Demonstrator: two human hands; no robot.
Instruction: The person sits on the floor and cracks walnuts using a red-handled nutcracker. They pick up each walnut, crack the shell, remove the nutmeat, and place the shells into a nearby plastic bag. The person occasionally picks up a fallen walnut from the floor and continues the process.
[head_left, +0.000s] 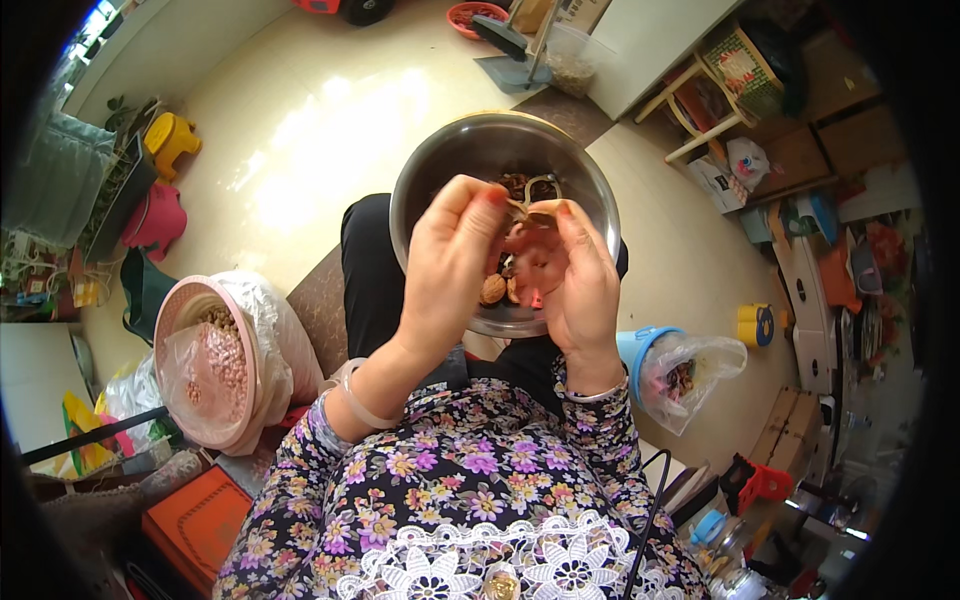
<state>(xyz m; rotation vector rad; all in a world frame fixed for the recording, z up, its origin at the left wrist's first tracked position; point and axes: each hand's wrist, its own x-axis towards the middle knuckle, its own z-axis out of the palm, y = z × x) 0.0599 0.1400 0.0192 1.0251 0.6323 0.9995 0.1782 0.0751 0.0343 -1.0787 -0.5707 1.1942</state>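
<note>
My left hand (454, 259) and my right hand (589, 281) are raised above a stainless steel bowl (420, 161) that rests at my lap. Between my fingertips is a brown piece of walnut shell (538, 217), pinched from both sides. Whether any kernel is in it is too small to tell. Below my hands, a whole walnut (493, 289) lies in the bowl, with dark broken pieces (514, 184) at the far side. A pale curved loop (541, 180) shows near those pieces. Something translucent pink (536, 262) is partly hidden between my palms.
To my left stands a pink basket (166, 337) with nuts and a plastic bag in it. A blue bin (634, 352) with a clear liner is at my right. A dustpan (499, 73) and brush (501, 37) are ahead; yellow (171, 142) and pink stools (155, 221) stand far left.
</note>
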